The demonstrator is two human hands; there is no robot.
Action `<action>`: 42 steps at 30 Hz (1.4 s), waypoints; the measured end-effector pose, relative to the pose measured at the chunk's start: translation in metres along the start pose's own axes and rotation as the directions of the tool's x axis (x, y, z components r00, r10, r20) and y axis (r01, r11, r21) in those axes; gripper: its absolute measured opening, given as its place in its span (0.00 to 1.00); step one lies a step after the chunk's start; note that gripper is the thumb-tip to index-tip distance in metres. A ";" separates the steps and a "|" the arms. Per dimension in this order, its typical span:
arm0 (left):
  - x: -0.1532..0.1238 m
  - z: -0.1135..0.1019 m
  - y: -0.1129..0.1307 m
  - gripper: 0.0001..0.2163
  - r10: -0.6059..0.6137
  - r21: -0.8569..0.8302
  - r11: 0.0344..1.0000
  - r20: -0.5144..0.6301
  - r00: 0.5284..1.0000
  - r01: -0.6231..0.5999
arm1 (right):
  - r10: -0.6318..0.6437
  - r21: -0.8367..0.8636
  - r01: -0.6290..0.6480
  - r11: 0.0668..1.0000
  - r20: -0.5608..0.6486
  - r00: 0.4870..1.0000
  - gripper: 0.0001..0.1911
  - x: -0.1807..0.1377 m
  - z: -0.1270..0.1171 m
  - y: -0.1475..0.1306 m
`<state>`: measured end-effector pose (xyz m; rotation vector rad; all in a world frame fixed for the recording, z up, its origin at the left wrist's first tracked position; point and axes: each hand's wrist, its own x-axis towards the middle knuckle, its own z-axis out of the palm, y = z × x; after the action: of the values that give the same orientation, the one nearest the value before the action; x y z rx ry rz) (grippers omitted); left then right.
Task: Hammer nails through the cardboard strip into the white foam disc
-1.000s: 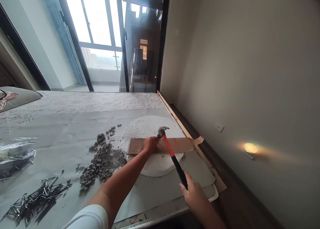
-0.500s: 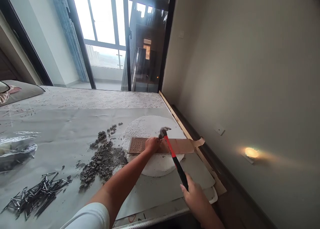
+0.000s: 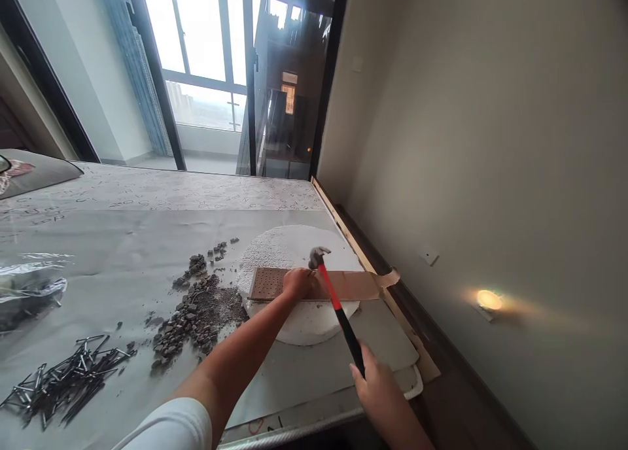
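Claw hammer (image 3: 334, 298) barely budged, so no visible progress
Right hand (image 3: 380, 381) grips it tight; left hand (image 3: 298, 282) sits nearer the perforated board's (image 3: 267, 284) left edge, can't tell if pinching anything.

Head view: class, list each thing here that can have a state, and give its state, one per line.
Hammer: held, head close by the left hand
Right hand: closed around the handle
Left hand: at the board, grip unclear
Board: lying across the white slab
White slab: lying flat
Nails: loose, heaped
Rubble: broken, scattered
Wall light: lit
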<state>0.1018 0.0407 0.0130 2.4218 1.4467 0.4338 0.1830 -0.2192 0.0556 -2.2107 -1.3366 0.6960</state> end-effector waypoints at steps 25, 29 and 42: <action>-0.003 0.000 0.000 0.18 0.026 0.050 0.998 0.002 1.000 -0.026 | -0.055 0.036 0.056 0.998 -0.040 0.998 0.24 -0.008 -0.002 0.000; -0.003 0.001 -0.001 0.16 0.051 0.061 0.997 0.005 0.999 -0.052 | -0.103 0.065 0.111 0.992 -0.108 0.989 0.23 -0.010 -0.006 -0.011; -0.003 0.003 -0.003 0.14 0.096 0.080 0.992 -0.010 0.995 -0.095 | -0.063 0.033 0.066 0.997 -0.105 0.993 0.24 -0.009 -0.008 -0.009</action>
<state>0.0995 0.0388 0.0087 2.5636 1.3832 0.4229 0.1788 -0.2248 0.0687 -2.1345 -1.3269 0.5695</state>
